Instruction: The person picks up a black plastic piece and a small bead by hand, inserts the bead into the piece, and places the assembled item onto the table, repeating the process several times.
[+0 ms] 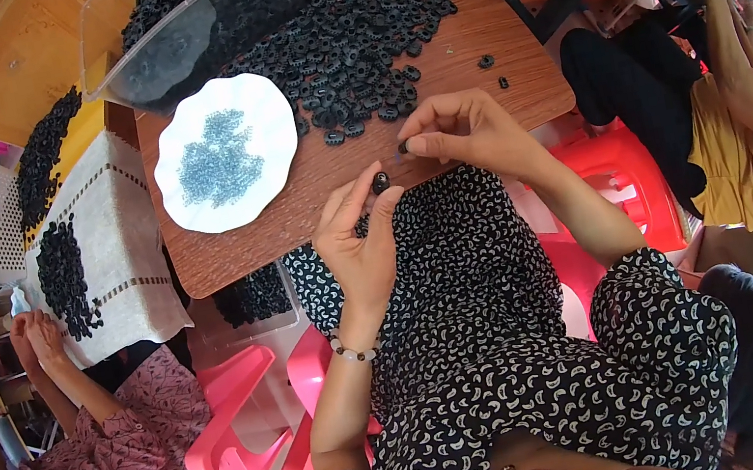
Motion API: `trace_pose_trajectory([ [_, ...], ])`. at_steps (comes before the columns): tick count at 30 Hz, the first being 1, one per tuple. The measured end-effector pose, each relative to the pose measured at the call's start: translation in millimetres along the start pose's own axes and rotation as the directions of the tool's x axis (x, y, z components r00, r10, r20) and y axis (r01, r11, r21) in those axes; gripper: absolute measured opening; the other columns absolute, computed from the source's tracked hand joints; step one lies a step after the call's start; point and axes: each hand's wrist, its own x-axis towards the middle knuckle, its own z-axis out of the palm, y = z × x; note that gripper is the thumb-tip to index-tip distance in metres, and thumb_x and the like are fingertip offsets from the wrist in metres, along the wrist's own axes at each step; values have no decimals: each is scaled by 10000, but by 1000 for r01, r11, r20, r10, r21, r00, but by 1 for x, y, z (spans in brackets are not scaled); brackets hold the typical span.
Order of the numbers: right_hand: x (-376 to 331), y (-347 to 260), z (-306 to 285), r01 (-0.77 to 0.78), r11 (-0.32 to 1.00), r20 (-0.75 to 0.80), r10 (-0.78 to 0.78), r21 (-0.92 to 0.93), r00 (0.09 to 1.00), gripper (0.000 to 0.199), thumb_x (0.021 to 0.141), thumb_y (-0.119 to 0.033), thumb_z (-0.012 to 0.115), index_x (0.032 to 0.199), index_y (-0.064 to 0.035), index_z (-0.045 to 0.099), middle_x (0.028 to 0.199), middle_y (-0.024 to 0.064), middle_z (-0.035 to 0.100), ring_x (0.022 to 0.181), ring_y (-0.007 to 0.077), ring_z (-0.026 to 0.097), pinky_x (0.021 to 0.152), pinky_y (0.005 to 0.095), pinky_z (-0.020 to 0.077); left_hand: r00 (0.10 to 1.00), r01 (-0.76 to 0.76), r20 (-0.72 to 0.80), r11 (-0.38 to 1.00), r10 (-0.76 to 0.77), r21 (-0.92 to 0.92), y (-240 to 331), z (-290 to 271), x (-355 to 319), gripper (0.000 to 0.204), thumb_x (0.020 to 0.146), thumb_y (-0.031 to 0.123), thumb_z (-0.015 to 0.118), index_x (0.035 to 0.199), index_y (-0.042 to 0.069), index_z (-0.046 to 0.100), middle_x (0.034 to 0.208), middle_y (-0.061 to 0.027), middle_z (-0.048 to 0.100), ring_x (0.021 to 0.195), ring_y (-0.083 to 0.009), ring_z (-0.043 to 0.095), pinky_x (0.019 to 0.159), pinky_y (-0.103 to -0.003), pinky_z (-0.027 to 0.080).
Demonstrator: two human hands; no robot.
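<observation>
My left hand [353, 244] is just off the table's front edge, pinching a small black plastic piece [381, 181] with a hole between thumb and fingertips. To its right, my right hand [471, 131] is closed, with a tiny dark piece [403, 147] between thumb and forefinger; a faint bluish bit shows just below it. The two held pieces are close together but apart. A white scalloped plate [270, 103] sits left of my hands, bearing a heap of tiny grey-blue, see-through bits [220, 162]. Beyond my hands lies a big pile of black plastic pieces [356, 54].
A clear plastic bin [167, 56] of black pieces stands at the table's [501, 25] far side. At left, another person's hands [37, 337] are by a cloth-covered table [113, 239] with more black pieces. A red stool [632, 182] stands right; pink chairs [231, 438] lower left.
</observation>
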Motion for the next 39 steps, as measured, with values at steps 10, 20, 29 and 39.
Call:
trace_pose_trajectory([
  [10,-16,-14,15,89,996,71,-90,7,993,170,967,-91,710,1088,23,744,970,54,754,909,91,695,833,243,554,979,-201,31,976,199,89,4,3,0,339,860,-4,783,1196,3,743,1018,-96,719,849,-149,675,746,-252,532],
  [20,-22,-25,23,139,960,-27,-149,-242,988,120,914,-60,729,998,22,753,867,74,758,819,91,696,727,260,556,973,-232,46,960,228,157,3,4,1,326,852,-8,784,1176,-6,749,1000,-108,719,830,-156,673,723,-259,531],
  [29,-24,-21,23,287,842,1,-322,-458,947,123,881,-50,755,985,17,753,863,92,716,771,123,671,657,258,524,972,-236,54,959,230,155,1,5,-1,324,843,-25,781,1165,-6,752,995,-113,720,832,-172,684,709,-262,538],
  [39,-24,-13,28,330,818,-19,-383,-471,923,92,865,-49,734,904,29,705,789,161,690,715,242,710,628,332,542,954,-300,65,923,294,240,5,5,-1,280,846,-25,777,1125,-7,756,989,-121,727,831,-194,698,716,-284,553],
])
